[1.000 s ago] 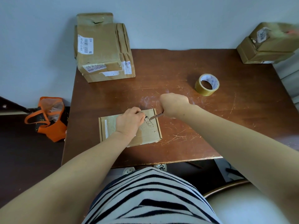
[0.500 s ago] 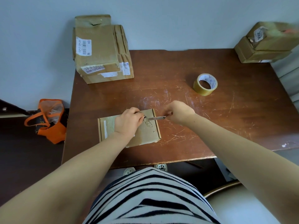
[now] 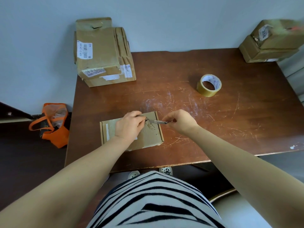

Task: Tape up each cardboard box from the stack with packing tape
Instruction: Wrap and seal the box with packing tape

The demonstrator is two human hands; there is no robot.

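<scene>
Low centre: striped shirt (image 3: 154, 199). Just above, flat on the table (image 3: 230, 122) near its front edge: box (image 3: 148, 139), with left hand (image 3: 128, 125) resting on top, fingers bent toward the blade; cannot tell whether pinching anything. Right of it: right hand (image 3: 179, 120) pinching a cutter (image 3: 160, 122), tip over the box top. Farther back, right of centre: tape roll (image 3: 209, 85). Upper left: stack (image 3: 102, 53) of boxes. Upper right: two more boxes (image 3: 271, 41).
</scene>
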